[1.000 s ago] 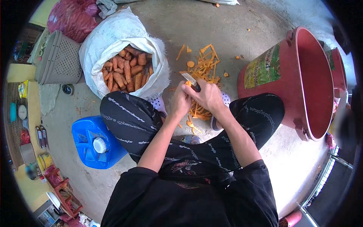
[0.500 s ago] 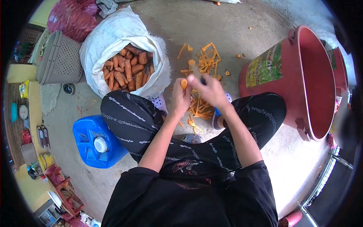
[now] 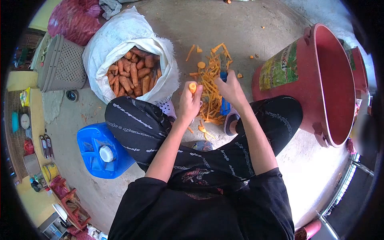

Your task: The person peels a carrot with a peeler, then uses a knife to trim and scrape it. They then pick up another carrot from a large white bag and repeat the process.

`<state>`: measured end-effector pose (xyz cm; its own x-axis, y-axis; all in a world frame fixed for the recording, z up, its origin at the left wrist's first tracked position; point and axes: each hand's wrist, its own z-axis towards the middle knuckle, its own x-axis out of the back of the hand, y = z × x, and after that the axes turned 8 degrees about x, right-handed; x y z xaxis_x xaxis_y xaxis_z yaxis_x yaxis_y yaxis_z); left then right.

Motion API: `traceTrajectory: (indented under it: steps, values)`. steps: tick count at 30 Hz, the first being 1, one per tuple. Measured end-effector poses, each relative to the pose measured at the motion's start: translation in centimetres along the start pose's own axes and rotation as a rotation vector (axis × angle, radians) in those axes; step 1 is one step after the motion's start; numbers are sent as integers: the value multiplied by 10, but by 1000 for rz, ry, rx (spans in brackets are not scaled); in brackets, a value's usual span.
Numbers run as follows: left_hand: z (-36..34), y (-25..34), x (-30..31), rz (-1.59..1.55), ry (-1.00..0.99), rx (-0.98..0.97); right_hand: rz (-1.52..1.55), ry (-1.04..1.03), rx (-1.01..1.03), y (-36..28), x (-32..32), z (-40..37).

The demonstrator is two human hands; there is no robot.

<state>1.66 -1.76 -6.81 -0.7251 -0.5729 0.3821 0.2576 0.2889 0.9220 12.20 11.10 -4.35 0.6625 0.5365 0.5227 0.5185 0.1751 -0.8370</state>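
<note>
My left hand (image 3: 189, 103) is wrapped round a carrot (image 3: 193, 87), whose bright orange end points up out of the fist. Just to its right, my right hand (image 3: 232, 91) is closed on a small dark-blue tool (image 3: 223, 75); its working end is mostly hidden, and I cannot tell its exact kind. Below and between both hands lies a heap of orange carrot peelings (image 3: 210, 80), with a few loose strips and cut round pieces around it. A blue object (image 3: 225, 107) shows partly under my right wrist.
On the left, a white woven sack (image 3: 108, 44) stands open, full of unpeeled carrots (image 3: 134, 74). Near my left knee is a blue jerrycan (image 3: 100, 162). A large red bucket (image 3: 308, 86) tilts at the right. Grey baskets (image 3: 66, 66) and a red mesh sack (image 3: 74, 20) stand farther left.
My right hand has drawn away from the carrot to the right, opening a gap between the hands. My left hand stays nearly in place, still holding the carrot.
</note>
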Motion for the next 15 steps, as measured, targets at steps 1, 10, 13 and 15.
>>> traceTrajectory:
  steps: [1, 10, 13, 15]
  values:
    - [2, -3, 0, 54, 1, -29, 15, 3, -9, -2, 0, -2]
    - [4, -30, 3, 449, -130, -73, 135, -146, 21, -4, -10, -41]
    - [6, -22, 10, 399, -202, -33, 379, -110, -101, -18, -2, -44]
    - [7, -18, 13, 388, -252, 78, 175, -44, 39, -6, -2, -45]
